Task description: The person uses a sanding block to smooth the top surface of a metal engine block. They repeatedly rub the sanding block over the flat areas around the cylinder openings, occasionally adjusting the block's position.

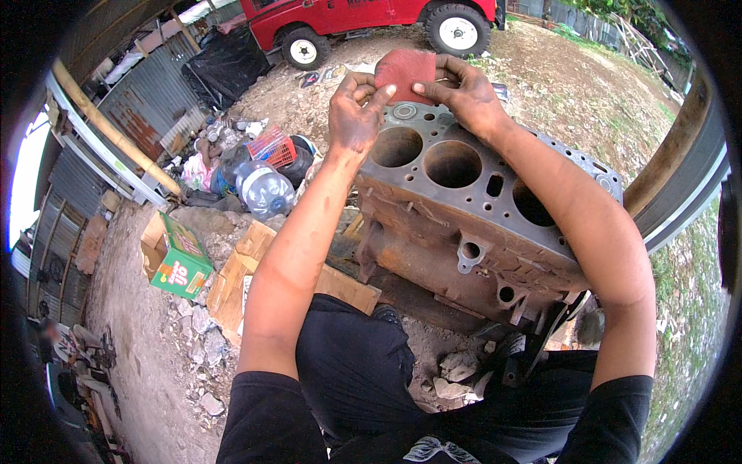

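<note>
Between my two hands I hold up a reddish-brown sheet of sandpaper (405, 75), just above the far left end of an engine block (433, 232). My left hand (359, 112) pinches its left edge, thumb on the near face. On the opposite edge, the thumb and fingers of my right hand (468, 93) grip it too. The block's grey top deck (495, 158) shows round open cylinder bores and smaller holes; its side is rusty brown. My right forearm hides part of the deck and one bore.
A green cardboard box (179, 259) and wooden boards (243, 267) lie left of the block. Beyond them sit a large clear plastic bottle (264, 188) and a red crate (270, 145) amid rubbish. A red vehicle (348, 17) stands at the back; a post (668, 151) rises at right.
</note>
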Available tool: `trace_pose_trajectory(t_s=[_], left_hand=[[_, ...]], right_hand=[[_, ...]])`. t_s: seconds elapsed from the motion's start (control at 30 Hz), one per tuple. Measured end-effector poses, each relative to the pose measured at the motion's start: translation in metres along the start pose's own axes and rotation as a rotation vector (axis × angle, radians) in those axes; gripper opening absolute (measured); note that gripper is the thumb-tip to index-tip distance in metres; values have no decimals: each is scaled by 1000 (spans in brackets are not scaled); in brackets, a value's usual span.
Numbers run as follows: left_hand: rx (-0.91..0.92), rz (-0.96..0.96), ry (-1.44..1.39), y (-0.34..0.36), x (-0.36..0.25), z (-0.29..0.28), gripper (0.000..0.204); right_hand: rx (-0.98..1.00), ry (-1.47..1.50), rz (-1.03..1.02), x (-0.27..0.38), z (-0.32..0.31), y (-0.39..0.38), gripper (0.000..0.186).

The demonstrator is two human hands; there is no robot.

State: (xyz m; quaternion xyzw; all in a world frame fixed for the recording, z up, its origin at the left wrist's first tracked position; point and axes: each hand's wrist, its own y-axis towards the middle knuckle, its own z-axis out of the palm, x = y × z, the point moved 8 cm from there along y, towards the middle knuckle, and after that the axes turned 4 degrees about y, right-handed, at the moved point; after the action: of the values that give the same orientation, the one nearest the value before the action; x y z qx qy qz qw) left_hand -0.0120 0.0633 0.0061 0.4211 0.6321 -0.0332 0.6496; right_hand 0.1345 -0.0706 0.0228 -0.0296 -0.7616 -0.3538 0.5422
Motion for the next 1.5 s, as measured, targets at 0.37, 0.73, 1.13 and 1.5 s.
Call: trace_pose_trajectory(t_s=[0.37,0.73,1.13,1.5], left_hand=[[5,-43,-82,-2,0,0,29],[68,-76,-355,-4,-4,3,28],[155,-52,-177,-4,-6,10,30],[75,100,1,-4,-13,9,28]], right_hand=[[4,133,3,-5,1,2,52],[150,89,95,1,9,-3,50],[185,285,150,-5,14,-5,53],[143,37,48,1,14,-1,50]])
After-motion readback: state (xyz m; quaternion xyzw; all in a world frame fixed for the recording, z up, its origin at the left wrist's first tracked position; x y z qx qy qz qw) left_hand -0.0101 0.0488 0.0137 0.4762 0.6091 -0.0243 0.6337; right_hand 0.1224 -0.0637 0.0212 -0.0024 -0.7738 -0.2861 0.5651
